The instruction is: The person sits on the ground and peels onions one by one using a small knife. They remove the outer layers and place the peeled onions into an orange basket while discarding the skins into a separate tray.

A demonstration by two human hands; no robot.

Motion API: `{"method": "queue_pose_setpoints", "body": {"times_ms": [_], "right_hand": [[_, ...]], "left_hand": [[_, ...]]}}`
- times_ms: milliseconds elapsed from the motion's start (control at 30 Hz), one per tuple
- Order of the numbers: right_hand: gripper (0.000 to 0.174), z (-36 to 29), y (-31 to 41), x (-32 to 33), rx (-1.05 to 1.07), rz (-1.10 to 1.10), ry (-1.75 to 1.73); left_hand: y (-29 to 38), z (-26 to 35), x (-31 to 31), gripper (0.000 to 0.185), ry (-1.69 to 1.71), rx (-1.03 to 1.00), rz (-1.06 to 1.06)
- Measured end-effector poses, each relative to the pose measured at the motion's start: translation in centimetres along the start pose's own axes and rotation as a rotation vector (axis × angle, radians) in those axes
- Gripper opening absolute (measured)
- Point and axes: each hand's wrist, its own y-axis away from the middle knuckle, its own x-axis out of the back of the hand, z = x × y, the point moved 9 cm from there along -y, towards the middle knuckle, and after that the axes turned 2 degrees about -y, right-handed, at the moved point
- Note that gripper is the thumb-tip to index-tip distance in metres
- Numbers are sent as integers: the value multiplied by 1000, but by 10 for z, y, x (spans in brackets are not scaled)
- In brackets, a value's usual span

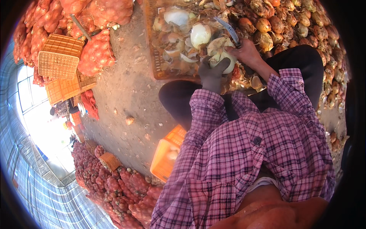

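In a grey glove, my left hand point(213, 71) grips a pale onion point(224, 63) from below, above the near right corner of an orange plastic crate point(177, 76). Loose skin point(218, 45) hangs off the onion's far side. My bare right hand point(247, 53) is closed around a knife point(228, 28) with a curved metal blade pointing up and left; its handle is mostly hidden in my fingers. The right thumb side touches the onion or its skin. Inside the crate, a peeled white onion point(200, 35) and another white onion point(176, 17) lie among onion skins point(174, 40).
Unpeeled onions point(276, 24) are heaped beyond and along my right side. A second orange crate point(165, 156) with pale onions stands by my left elbow. Red mesh sacks of onions point(97, 54), stacked orange crates point(60, 57) and a stray onion point(129, 120) are to the left on the concrete floor point(128, 91).
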Motion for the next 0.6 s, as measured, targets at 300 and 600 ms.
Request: {"method": "queue_pose_setpoints", "body": {"times_ms": [300,600], "right_hand": [[53,-33,24,3,187,-34,-120],[33,-11,22,-3,-80,-156,-554]], "left_hand": [[14,63,-9,47,-488,-495,177],[19,59,-24,53,-441,-410,-7]]}}
